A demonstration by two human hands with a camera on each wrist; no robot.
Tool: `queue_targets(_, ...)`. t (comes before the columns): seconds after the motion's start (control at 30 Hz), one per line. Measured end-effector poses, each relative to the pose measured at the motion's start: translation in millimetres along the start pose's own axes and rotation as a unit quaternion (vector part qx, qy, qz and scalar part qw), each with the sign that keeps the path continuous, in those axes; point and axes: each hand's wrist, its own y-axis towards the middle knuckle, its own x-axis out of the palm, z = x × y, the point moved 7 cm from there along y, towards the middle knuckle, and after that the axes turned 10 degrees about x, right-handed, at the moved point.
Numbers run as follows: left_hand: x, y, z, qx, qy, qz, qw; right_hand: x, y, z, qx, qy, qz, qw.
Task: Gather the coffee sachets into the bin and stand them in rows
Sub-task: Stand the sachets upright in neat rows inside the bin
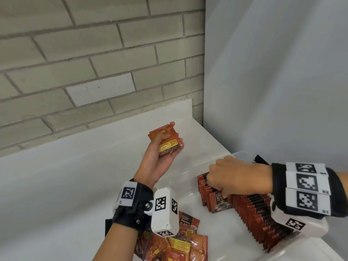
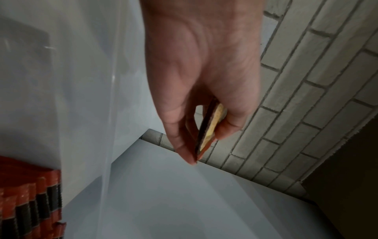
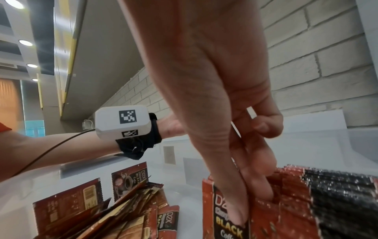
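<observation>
The right hand [image 1: 239, 178] pinches the front sachet [image 1: 220, 202] of a standing row [image 1: 263, 213] inside the clear bin [image 1: 192, 172], thumb on the printed face, fingers [image 3: 263, 189] dug in behind it. To seat it well, the person should likely press it flush against the row, keep it upright, and let go only once it leans on its neighbours. The left hand [image 1: 160, 157], raised beyond the bin's left wall, clasps a small stack of sachets [image 1: 166, 139] between thumb and curled fingers, ready as the next supply. A loose pile [image 1: 180, 243] lies on the white counter [image 1: 66, 185] just left of the bin, partly hidden under the left wrist camera [image 1: 164, 211]. The bin wall stands between pile and row, so each transfer must lift over it; the brick wall [image 1: 84, 63] behind is well apart.
</observation>
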Motion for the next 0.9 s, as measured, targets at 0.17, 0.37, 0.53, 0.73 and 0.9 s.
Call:
queue_targets(0.17,-1,1,0,0.009,0.015,-0.001,1.000,-3,2,1,-0.001,0.028,-0.009,1.000)
queue_targets(0.37,-2,3,0,0.015,0.084,-0.021,0.996,-15,1,19,0.031,0.144,0.016,0.989)
queue_targets(0.53,2,2,-1,0.018,0.131,-0.049,0.990,-37,8,56,0.070,0.474,0.119,0.869)
queue_targets(0.73,8,-2,-6,-0.002,0.167,-0.087,0.982,-36,16,69,0.083,0.661,0.137,0.733)
queue_targets(0.9,9,-4,-11,-0.030,0.163,-0.089,0.982,-34,19,74,0.089,0.684,0.159,0.706)
